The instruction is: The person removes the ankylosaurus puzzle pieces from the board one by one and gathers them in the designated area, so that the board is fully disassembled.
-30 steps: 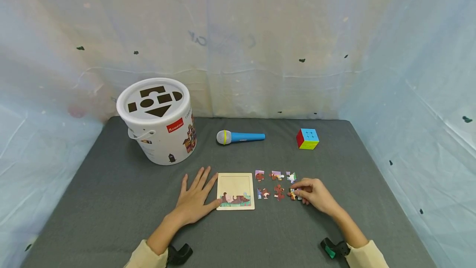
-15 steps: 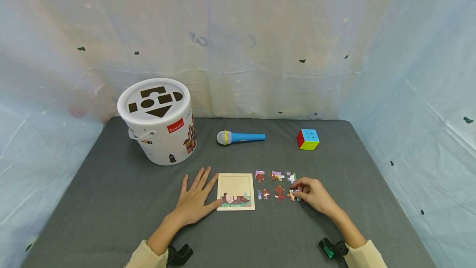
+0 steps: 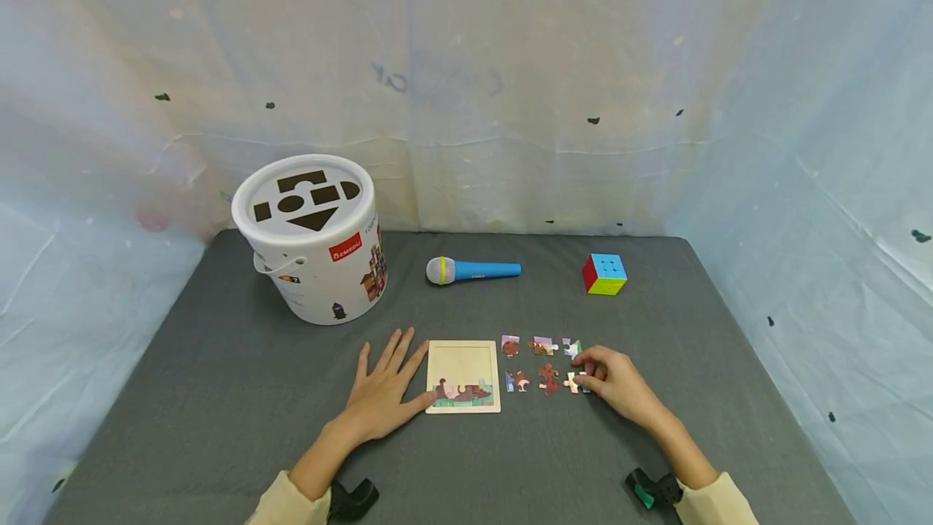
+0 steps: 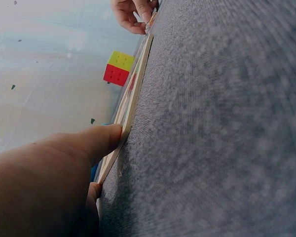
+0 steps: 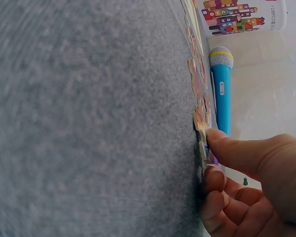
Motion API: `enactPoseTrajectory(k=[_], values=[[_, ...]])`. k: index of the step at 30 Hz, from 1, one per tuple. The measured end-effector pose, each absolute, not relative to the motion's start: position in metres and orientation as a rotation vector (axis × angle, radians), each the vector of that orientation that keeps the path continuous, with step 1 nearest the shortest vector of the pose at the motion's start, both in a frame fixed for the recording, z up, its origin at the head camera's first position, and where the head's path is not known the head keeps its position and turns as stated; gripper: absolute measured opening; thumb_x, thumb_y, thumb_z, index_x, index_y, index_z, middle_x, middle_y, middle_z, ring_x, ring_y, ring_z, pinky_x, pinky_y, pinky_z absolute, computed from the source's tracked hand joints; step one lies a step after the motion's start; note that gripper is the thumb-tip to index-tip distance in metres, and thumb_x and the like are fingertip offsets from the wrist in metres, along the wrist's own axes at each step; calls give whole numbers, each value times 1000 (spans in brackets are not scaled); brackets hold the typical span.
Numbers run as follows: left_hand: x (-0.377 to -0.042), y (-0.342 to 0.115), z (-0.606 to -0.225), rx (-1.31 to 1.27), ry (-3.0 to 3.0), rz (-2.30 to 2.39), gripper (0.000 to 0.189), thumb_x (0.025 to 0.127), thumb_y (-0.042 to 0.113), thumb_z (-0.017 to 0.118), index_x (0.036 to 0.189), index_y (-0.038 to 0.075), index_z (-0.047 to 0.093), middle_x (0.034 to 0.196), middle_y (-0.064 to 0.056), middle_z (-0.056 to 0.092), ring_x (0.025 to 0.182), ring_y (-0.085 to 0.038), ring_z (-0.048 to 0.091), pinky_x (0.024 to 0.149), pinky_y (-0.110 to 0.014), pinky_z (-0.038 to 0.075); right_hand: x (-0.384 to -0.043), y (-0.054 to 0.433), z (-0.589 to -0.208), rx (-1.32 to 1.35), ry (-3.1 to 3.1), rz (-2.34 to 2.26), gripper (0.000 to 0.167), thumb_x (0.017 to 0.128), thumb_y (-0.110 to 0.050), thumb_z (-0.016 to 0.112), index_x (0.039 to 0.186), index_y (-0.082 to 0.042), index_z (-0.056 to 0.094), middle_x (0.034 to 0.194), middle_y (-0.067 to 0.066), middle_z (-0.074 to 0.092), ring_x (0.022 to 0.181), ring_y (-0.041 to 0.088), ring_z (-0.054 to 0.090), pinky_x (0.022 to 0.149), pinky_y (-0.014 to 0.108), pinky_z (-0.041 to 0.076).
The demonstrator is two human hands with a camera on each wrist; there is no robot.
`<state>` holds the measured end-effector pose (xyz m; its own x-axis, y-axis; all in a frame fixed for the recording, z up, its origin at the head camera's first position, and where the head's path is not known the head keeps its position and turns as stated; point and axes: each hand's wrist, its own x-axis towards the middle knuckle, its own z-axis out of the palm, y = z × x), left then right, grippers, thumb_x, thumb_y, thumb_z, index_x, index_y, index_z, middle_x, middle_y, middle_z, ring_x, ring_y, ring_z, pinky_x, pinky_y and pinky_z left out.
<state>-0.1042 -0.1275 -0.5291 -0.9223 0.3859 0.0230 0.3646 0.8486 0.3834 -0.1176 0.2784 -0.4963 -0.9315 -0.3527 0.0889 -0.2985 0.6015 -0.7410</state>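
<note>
My left hand [image 3: 382, 395] lies spread on the cloth, its thumb resting on the lower left edge of a wooden puzzle board [image 3: 462, 359]. Several fitted pieces [image 3: 463, 392] fill the bottom of that board; bare wood shows above them. In the left wrist view the thumb touches the rim of the board [image 4: 132, 111]. To the right of the loose pieces, my right hand [image 3: 615, 379] pinches a jigsaw piece [image 3: 571, 382] between thumb and curled fingers, low over the cloth. The fingers partly cover this piece [image 5: 203, 150] in the right wrist view.
Several loose jigsaw pieces, among them a brown one [image 3: 549, 377], lie in two rows right of the board. Behind are a toy microphone [image 3: 484, 270], a puzzle cube [image 3: 604, 275] and a white lidded bucket [image 3: 313, 266]. Plastic sheeting [image 3: 510, 104] hangs beyond the grey table cloth [image 3: 452, 468].
The piece at my right fingertips now shows a paler, whiter face than a second ago. My right hand has shifted only slightly; the left hand stays in place on the board's edge.
</note>
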Motion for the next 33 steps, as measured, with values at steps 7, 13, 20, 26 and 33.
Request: enactPoseTrajectory(k=[7, 13, 20, 26, 33], values=[[-105, -127, -529, 626, 2960, 624, 84, 94, 69, 47, 160, 21, 25, 167, -7, 9, 153, -27, 2, 113, -65, -10, -115, 279, -495, -588, 2795, -1220, 17, 87, -4, 76, 102, -2, 70, 81, -2, 54, 59, 5, 47, 52, 23, 42], [-106, -128, -525, 667, 2929, 695, 82, 96, 63, 51, 160, 19, 26, 166, -12, 12, 153, -32, 5, 112, -67, -9, -114, 278, -494, -637, 2870, -1163, 18, 85, -2, 78, 101, -3, 71, 82, -3, 54, 59, 3, 46, 52, 24, 43], [-104, -136, -518, 740, 2875, 702, 86, 93, 63, 56, 161, 20, 23, 166, -14, 9, 152, -34, 5, 111, -69, -9, -120, 256, -483, -701, 3020, -1083, 20, 81, 0, 80, 99, -4, 72, 80, -8, 53, 61, 1, 45, 54, 23, 42], [-96, -138, -519, 803, 2896, 714, 82, 93, 60, 59, 158, 18, 31, 165, -18, 13, 152, -37, 9, 109, -72, -6, -127, 211, -470, -814, 2791, -1290, 14, 89, -3, 73, 103, -2, 73, 87, -6, 60, 73, 8, 56, 64, 24, 50], [-86, -136, -522, 812, 2909, 710, 72, 95, 56, 59, 156, 22, 39, 165, -14, 18, 152, -32, 12, 109, -72, -6, -133, 159, -474, -850, 2416, -1473, 18, 93, -4, 69, 111, 2, 70, 102, 11, 68, 89, 23, 64, 79, 35, 56]])
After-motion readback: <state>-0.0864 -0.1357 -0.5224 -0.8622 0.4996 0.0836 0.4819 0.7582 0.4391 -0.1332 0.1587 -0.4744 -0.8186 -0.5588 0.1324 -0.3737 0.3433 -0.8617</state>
